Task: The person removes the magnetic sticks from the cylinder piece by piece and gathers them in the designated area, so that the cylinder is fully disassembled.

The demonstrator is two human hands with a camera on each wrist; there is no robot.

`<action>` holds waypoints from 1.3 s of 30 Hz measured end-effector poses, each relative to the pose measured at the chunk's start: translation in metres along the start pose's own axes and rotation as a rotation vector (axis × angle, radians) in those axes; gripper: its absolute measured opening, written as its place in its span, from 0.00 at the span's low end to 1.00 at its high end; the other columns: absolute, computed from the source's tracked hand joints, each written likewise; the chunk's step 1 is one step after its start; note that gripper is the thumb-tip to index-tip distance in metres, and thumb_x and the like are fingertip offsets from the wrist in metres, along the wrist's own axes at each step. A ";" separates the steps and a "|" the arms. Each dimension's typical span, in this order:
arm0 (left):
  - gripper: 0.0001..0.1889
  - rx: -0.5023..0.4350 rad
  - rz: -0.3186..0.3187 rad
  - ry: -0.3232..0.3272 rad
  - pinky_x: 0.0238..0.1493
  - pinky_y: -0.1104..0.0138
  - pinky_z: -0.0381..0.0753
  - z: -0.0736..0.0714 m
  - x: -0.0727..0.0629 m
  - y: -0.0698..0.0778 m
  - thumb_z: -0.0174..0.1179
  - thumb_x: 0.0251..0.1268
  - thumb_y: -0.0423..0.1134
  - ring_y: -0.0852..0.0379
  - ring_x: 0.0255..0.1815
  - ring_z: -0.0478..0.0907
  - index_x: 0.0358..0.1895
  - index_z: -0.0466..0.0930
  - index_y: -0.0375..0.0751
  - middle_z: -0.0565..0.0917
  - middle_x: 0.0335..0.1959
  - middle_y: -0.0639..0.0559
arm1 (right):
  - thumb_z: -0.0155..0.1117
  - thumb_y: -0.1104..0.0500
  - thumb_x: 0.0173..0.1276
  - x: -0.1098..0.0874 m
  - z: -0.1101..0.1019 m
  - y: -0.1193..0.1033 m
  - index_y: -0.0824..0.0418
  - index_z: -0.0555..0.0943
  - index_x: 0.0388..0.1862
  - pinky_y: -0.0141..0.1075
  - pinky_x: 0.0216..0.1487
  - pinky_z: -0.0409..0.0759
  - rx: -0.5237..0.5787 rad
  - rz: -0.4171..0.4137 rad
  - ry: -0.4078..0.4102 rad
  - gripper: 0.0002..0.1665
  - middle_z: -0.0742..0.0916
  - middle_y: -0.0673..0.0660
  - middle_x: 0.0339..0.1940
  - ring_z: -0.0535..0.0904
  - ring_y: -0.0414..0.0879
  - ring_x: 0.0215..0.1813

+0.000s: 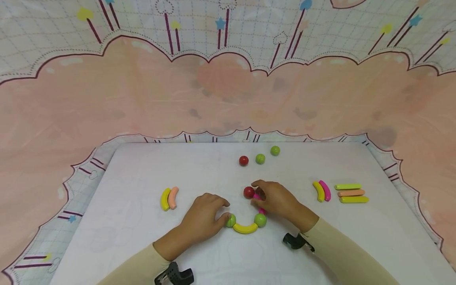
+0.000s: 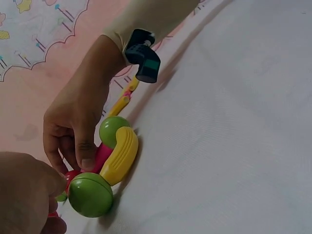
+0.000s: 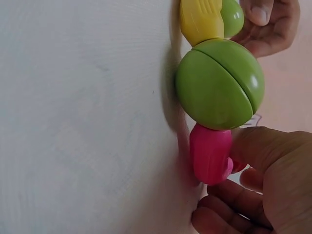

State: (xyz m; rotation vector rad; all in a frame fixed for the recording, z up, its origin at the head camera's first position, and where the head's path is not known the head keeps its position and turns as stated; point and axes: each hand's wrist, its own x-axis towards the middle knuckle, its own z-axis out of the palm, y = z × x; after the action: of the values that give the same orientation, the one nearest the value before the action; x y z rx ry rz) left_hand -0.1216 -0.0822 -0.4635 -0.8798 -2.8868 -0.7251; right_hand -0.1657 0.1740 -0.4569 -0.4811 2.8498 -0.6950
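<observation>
My right hand (image 1: 276, 199) pinches a pink curved stick (image 3: 210, 153) between thumb and fingers. One end of the stick meets a green ball (image 1: 260, 220); a red ball (image 1: 249, 192) sits by the other end. Between that green ball and another green ball (image 2: 90, 195) runs a yellow curved stick (image 1: 245, 228), touching both in a U-shaped chain. My left hand (image 1: 204, 217) is beside the left green ball, its thumb against the ball and its fingers loosely bent. Part of the pink stick is hidden behind my right thumb.
Beyond the hands lie a loose red ball (image 1: 244, 160) and two green balls (image 1: 260, 158). Left are a yellow curved stick (image 1: 165, 199) and a peach one (image 1: 172, 198). Right are curved yellow and pink sticks (image 1: 325, 190) and three straight sticks (image 1: 351, 193) on the white table (image 1: 117, 245).
</observation>
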 end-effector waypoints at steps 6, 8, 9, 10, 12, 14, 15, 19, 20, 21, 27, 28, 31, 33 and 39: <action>0.15 -0.009 -0.027 -0.005 0.59 0.50 0.74 -0.001 0.005 0.000 0.68 0.67 0.46 0.48 0.55 0.79 0.52 0.85 0.44 0.87 0.49 0.52 | 0.80 0.56 0.61 0.002 0.004 -0.002 0.58 0.82 0.59 0.40 0.51 0.82 -0.021 -0.022 -0.011 0.28 0.88 0.48 0.40 0.82 0.43 0.44; 0.15 -0.016 -0.040 -0.001 0.59 0.50 0.75 -0.001 0.008 0.000 0.68 0.67 0.47 0.48 0.55 0.80 0.52 0.85 0.44 0.87 0.49 0.52 | 0.80 0.55 0.61 0.003 0.006 -0.003 0.56 0.83 0.59 0.39 0.50 0.82 -0.026 -0.048 -0.018 0.27 0.88 0.47 0.40 0.81 0.42 0.43; 0.16 -0.018 -0.047 0.001 0.59 0.50 0.75 -0.001 0.010 -0.001 0.68 0.67 0.47 0.48 0.55 0.80 0.52 0.85 0.44 0.87 0.48 0.52 | 0.80 0.55 0.61 0.004 0.006 -0.003 0.55 0.84 0.59 0.39 0.49 0.81 -0.029 -0.065 -0.022 0.27 0.87 0.46 0.39 0.81 0.42 0.43; 0.16 -0.022 -0.053 0.004 0.59 0.50 0.75 -0.001 0.011 -0.001 0.69 0.67 0.47 0.48 0.55 0.80 0.53 0.85 0.44 0.87 0.48 0.52 | 0.80 0.55 0.61 0.004 0.007 -0.004 0.54 0.84 0.58 0.38 0.48 0.81 -0.028 -0.082 -0.027 0.26 0.87 0.45 0.39 0.80 0.41 0.42; 0.17 -0.030 -0.066 0.012 0.58 0.51 0.76 0.000 0.014 -0.002 0.69 0.67 0.48 0.48 0.54 0.80 0.54 0.85 0.45 0.87 0.49 0.52 | 0.80 0.55 0.61 0.006 0.008 -0.005 0.52 0.85 0.58 0.37 0.46 0.81 -0.037 -0.119 -0.042 0.25 0.87 0.44 0.38 0.79 0.40 0.42; 0.18 -0.036 -0.074 0.014 0.58 0.51 0.76 0.002 0.017 -0.004 0.70 0.66 0.48 0.49 0.54 0.80 0.55 0.84 0.45 0.87 0.49 0.52 | 0.80 0.54 0.62 0.008 0.008 -0.005 0.50 0.86 0.58 0.35 0.45 0.80 -0.044 -0.153 -0.062 0.25 0.86 0.42 0.38 0.78 0.39 0.41; 0.19 -0.041 -0.076 0.014 0.58 0.52 0.76 0.003 0.018 -0.004 0.70 0.65 0.48 0.49 0.54 0.80 0.56 0.84 0.45 0.87 0.50 0.52 | 0.79 0.53 0.62 0.008 0.009 -0.006 0.49 0.86 0.59 0.35 0.44 0.80 -0.050 -0.165 -0.072 0.25 0.86 0.42 0.39 0.77 0.38 0.41; 0.22 -0.043 -0.077 0.007 0.59 0.52 0.77 0.007 0.023 -0.007 0.72 0.64 0.47 0.48 0.55 0.80 0.59 0.83 0.45 0.87 0.52 0.52 | 0.79 0.50 0.62 0.009 0.009 -0.006 0.49 0.86 0.60 0.35 0.47 0.80 -0.048 -0.187 -0.105 0.26 0.87 0.42 0.42 0.78 0.38 0.44; 0.22 -0.042 -0.076 0.005 0.59 0.52 0.77 0.008 0.024 -0.007 0.72 0.63 0.47 0.48 0.55 0.80 0.59 0.83 0.45 0.87 0.52 0.52 | 0.79 0.49 0.62 0.009 0.009 -0.007 0.50 0.86 0.59 0.36 0.47 0.80 -0.044 -0.181 -0.105 0.26 0.87 0.42 0.42 0.78 0.38 0.44; 0.23 -0.039 -0.073 0.004 0.58 0.52 0.77 0.010 0.025 -0.008 0.73 0.63 0.47 0.49 0.54 0.80 0.59 0.83 0.46 0.87 0.52 0.53 | 0.79 0.49 0.62 0.008 0.008 -0.007 0.51 0.86 0.58 0.36 0.48 0.80 -0.042 -0.168 -0.103 0.25 0.87 0.43 0.42 0.78 0.38 0.44; 0.21 -0.027 -0.030 0.001 0.54 0.55 0.77 0.012 0.030 -0.010 0.74 0.62 0.45 0.52 0.49 0.80 0.58 0.86 0.48 0.88 0.50 0.56 | 0.81 0.51 0.60 0.002 0.004 -0.001 0.54 0.88 0.47 0.33 0.39 0.80 0.008 -0.104 -0.099 0.18 0.83 0.41 0.31 0.77 0.39 0.36; 0.21 -0.029 -0.022 -0.001 0.53 0.55 0.77 0.012 0.031 -0.010 0.74 0.61 0.45 0.53 0.48 0.80 0.58 0.86 0.48 0.88 0.49 0.56 | 0.81 0.51 0.60 0.001 0.004 0.000 0.54 0.88 0.46 0.32 0.38 0.79 0.023 -0.102 -0.103 0.17 0.82 0.41 0.30 0.76 0.39 0.35; 0.21 -0.038 -0.007 -0.002 0.51 0.57 0.77 0.012 0.033 -0.011 0.75 0.60 0.44 0.54 0.46 0.79 0.57 0.87 0.49 0.88 0.48 0.57 | 0.80 0.52 0.61 0.001 0.004 0.002 0.54 0.88 0.45 0.32 0.36 0.79 0.062 -0.090 -0.115 0.16 0.81 0.41 0.28 0.76 0.40 0.34; 0.22 -0.040 -0.006 -0.005 0.50 0.58 0.77 0.013 0.035 -0.011 0.76 0.59 0.44 0.55 0.45 0.79 0.57 0.87 0.50 0.88 0.47 0.58 | 0.80 0.52 0.61 0.000 0.004 0.002 0.53 0.88 0.44 0.33 0.37 0.79 0.082 -0.079 -0.121 0.14 0.81 0.41 0.28 0.76 0.40 0.35; 0.22 -0.037 -0.008 0.004 0.49 0.58 0.75 0.017 0.041 -0.010 0.78 0.56 0.47 0.57 0.43 0.78 0.55 0.88 0.50 0.88 0.44 0.59 | 0.80 0.53 0.61 0.001 0.005 0.002 0.52 0.87 0.39 0.34 0.37 0.79 0.115 -0.058 -0.117 0.11 0.82 0.41 0.26 0.77 0.41 0.33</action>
State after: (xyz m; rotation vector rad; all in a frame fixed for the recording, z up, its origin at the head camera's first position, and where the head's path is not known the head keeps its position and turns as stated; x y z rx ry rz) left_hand -0.1594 -0.0606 -0.4763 -0.8706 -2.8843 -0.7820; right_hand -0.1658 0.1731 -0.4617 -0.5693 2.6790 -0.8075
